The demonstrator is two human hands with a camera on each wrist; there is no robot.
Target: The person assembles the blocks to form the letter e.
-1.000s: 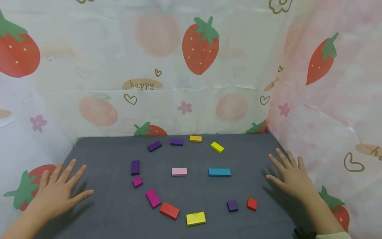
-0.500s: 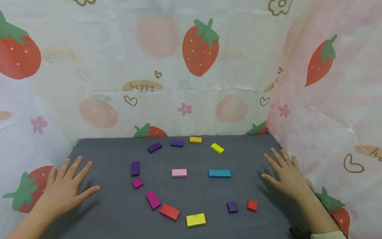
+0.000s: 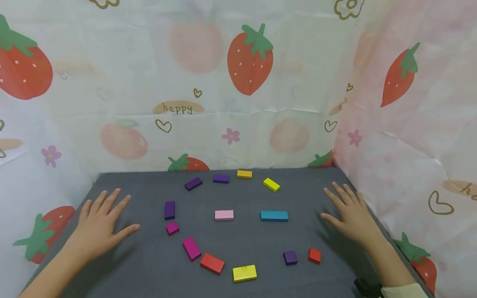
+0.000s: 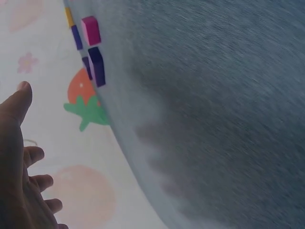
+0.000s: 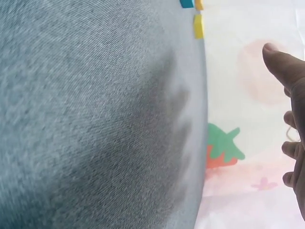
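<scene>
A: The pink block (image 3: 224, 215) lies mid-way across the grey tabletop (image 3: 238, 240), just where it lay a second ago. Does everything round it match too?

B: Yes, same layout. Taking twelve as the far edge: a far purple block (image 3: 221, 179) at twelve, a gold block (image 3: 244, 174) at one, a small yellow block (image 3: 271, 185) at two, a blue block (image 3: 274, 216) at three. Around four sits a purple cube (image 3: 290, 258), with a red cube (image 3: 314, 255) just beside it.

A: And the near side?

B: A large yellow block (image 3: 244, 273) at half past five, a red block (image 3: 212, 263) between six and seven, a magenta block (image 3: 191, 248) at half past seven, a magenta cube (image 3: 172, 228) between eight and nine, a lengthwise purple block (image 3: 169, 210) at nine, a slanted purple block (image 3: 193, 183) at half past ten.

A: What has changed, then?

B: The left hand (image 3: 97, 231) has come in toward three o'clock, clear of the printed strawberry (image 3: 56, 219) it overlapped; the right hand (image 3: 348, 219) has come in slightly toward nine.

A: How are they held?

B: Well apart, backs upward, fingers straight and spread. The wrist views crop both, so finger bend is hard to judge there.

A: And what is nearest?

B: From the left hand, the lengthwise purple block is between two and three, the magenta cube at three. From the right hand, the blue block is at nine, the red cube between seven and eight, and a pale sleeve (image 3: 404, 291) between four and five.
</scene>
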